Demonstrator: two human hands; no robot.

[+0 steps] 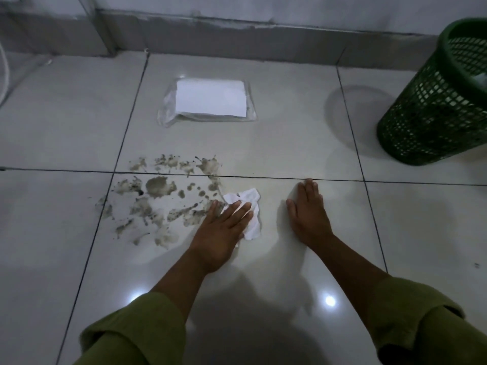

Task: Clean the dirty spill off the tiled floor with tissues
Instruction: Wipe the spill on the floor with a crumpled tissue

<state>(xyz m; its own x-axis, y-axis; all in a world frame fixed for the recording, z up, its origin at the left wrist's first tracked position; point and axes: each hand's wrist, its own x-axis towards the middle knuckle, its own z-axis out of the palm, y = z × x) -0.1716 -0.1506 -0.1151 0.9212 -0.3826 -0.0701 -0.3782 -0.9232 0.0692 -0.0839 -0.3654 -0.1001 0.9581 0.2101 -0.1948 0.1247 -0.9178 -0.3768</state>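
A muddy grey-brown spill point(160, 198) spreads in blotches across the tile joint on the white tiled floor point(290, 143). My left hand point(224, 230) lies flat on a crumpled white tissue point(250, 204) at the spill's right edge, fingers spread and pressing it down. My right hand point(308, 214) rests flat on bare tile to the right, fingers together, holding nothing. A clear plastic pack of white tissues point(208, 101) lies on the floor beyond the spill.
A green mesh waste basket point(437, 101) stands tilted at the far right with something pale inside. A grey skirting and wall point(237, 35) run along the back. A white cord point(4, 75) hangs at the far left.
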